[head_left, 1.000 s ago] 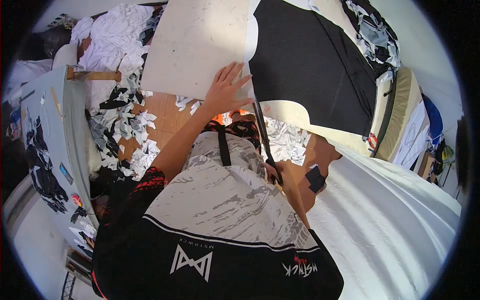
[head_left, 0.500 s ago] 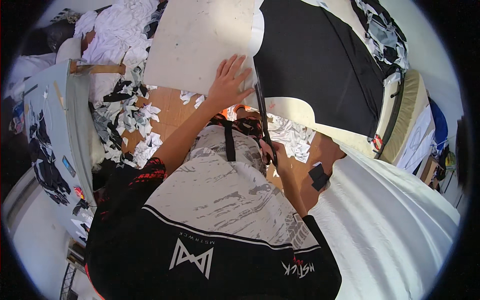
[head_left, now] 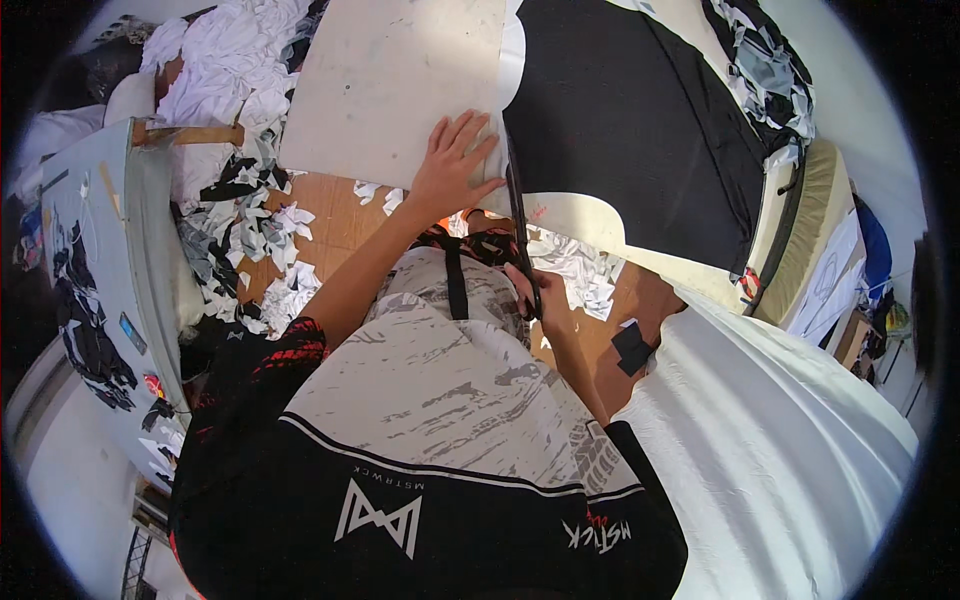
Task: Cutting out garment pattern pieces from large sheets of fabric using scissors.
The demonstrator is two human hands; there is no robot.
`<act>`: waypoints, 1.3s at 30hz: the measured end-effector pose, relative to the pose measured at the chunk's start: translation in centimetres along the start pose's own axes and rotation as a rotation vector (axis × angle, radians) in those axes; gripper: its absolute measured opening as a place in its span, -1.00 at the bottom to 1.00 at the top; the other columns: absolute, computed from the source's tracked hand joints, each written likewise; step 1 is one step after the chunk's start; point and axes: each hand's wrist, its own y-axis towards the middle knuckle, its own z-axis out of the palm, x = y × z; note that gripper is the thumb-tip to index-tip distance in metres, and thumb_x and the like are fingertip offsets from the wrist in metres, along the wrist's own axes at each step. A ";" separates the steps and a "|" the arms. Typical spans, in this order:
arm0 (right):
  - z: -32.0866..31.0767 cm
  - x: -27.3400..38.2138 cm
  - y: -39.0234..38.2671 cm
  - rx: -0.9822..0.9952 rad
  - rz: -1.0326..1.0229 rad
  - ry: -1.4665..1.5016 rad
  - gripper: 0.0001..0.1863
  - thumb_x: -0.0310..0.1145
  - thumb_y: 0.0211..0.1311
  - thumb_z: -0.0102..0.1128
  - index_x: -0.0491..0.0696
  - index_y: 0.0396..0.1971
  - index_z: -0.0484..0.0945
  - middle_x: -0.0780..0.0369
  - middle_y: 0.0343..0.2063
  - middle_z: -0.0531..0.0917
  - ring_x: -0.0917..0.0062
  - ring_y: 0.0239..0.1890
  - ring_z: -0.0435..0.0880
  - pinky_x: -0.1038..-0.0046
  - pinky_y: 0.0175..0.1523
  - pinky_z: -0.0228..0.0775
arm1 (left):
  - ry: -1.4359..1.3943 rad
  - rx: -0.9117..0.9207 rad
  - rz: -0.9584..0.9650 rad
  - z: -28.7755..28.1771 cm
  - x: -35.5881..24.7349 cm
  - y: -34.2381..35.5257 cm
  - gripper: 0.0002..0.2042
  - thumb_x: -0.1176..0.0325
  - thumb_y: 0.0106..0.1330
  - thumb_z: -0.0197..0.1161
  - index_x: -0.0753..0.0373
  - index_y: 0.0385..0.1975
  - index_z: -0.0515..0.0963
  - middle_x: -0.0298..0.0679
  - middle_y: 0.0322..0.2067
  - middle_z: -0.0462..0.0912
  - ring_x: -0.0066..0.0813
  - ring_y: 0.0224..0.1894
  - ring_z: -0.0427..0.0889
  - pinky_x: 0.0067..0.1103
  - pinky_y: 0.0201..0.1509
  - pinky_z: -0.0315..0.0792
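Note:
My left hand (head_left: 450, 165) lies with fingers apart on a pale board (head_left: 385, 70), at its right edge beside a strip of white material. My right hand (head_left: 530, 290) grips long black scissors (head_left: 516, 215) by the handles, below the board. Their blades point away from me, up along the seam between the pale board and a black fabric piece (head_left: 625, 130). The black piece has a curved outline and lies on a cream layer (head_left: 585, 215). The blade tips are close to my left hand's fingers.
White and black scraps (head_left: 245, 220) cover much of the wooden floor (head_left: 325, 230). A grey-blue panel (head_left: 110, 280) stands at left. White fabric (head_left: 760, 430) drapes at lower right. A padded board (head_left: 810, 230) and bundled dark cloth (head_left: 760, 70) sit at right, piled white cloth (head_left: 220, 60) at upper left.
My right hand and the scissors have moved forward, up the picture along the seam. My left hand has shifted slightly forward on the board, still spread.

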 end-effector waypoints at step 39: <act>-2.8 -11.1 -11.5 -0.162 0.125 0.217 -0.48 0.07 0.47 0.37 -0.05 -0.56 0.58 0.41 -0.66 0.50 0.72 -0.61 0.39 0.53 -0.49 0.09 | -0.035 0.254 0.229 15.5 -13.8 12.3 -0.18 -0.27 0.38 0.29 0.14 0.52 0.40 0.18 0.63 -0.02 0.31 0.67 -0.19 0.25 0.62 -0.33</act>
